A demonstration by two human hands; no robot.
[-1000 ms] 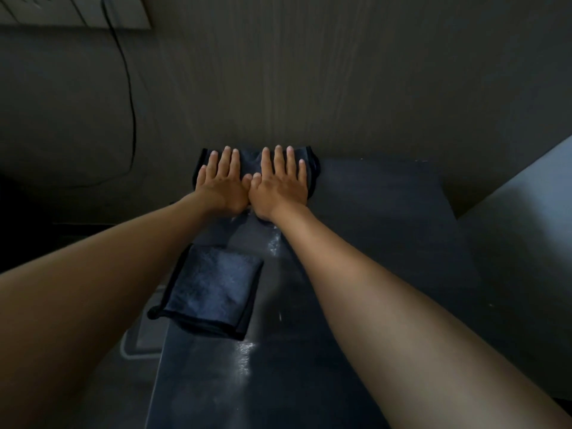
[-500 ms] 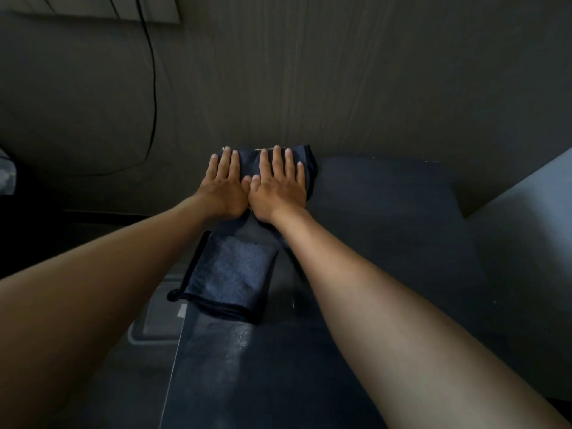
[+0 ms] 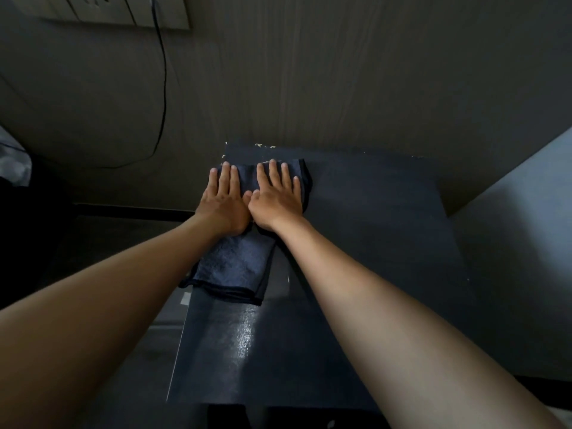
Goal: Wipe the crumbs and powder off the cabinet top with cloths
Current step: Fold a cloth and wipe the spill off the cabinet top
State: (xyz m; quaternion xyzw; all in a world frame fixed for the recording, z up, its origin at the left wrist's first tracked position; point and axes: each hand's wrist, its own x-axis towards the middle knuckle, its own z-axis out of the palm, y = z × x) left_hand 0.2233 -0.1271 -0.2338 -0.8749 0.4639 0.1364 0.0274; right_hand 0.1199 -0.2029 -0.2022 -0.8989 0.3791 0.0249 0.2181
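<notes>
Dark cabinet top serves as worktop; glossy streak of reflected light on its near part, at the left of centre

Second dark cloth, folded, lies on the left side of the top, its near-left corner hanging just past the left edge. Left forearm crosses above part of it

Further back: left hand and right hand side by side, thumbs touching, both flat with palms down and fingers extended, slightly spread. Neither grip pinches anything; both press on a dark cloth, whose black hem shows beyond the right hand's little finger

Behind the fingertips: pale crumbs along the back edge of the top, against the wood-grain wall. Crumbs lie apart from the cloth

Upper left on the wall: socket plate, black cable hanging from it
</notes>
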